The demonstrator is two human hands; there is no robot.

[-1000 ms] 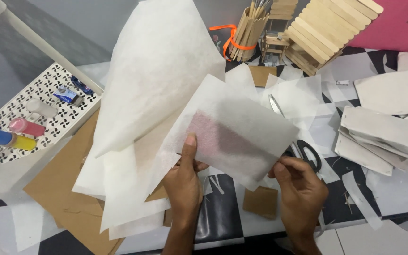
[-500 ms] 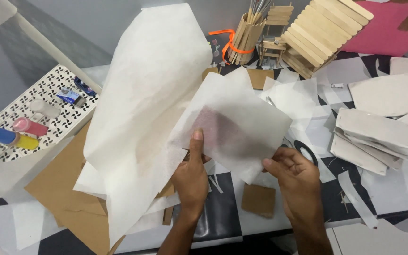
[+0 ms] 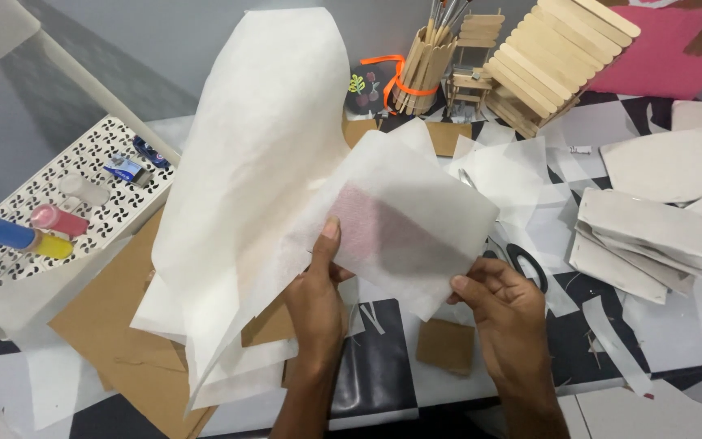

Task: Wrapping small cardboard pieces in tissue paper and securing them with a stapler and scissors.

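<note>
My left hand (image 3: 318, 293) pinches thin white translucent paper (image 3: 404, 215), thumb on top; a pink patch shows through it. A much larger sheet of the same white paper (image 3: 253, 187) rises up and to the left from that grip. My right hand (image 3: 505, 313) holds the small sheet's lower right edge between thumb and fingers. Both hands hover above a black and white checkered tabletop (image 3: 578, 349).
Brown cardboard (image 3: 111, 333) lies at the left, with a small cardboard square (image 3: 446, 345) between my wrists. Scissors (image 3: 526, 262) sit beside my right hand. Folded white paper pieces (image 3: 652, 236) pile up at the right. A stick holder with brushes (image 3: 420, 69), stick-built models (image 3: 546, 49) and a perforated white tray with paint tubes (image 3: 38, 215) stand around.
The large sheet has swung up and leftward, standing taller. My hands have shifted slightly right and the small sheet has tilted, with my right hand's grip moving along its edge.
</note>
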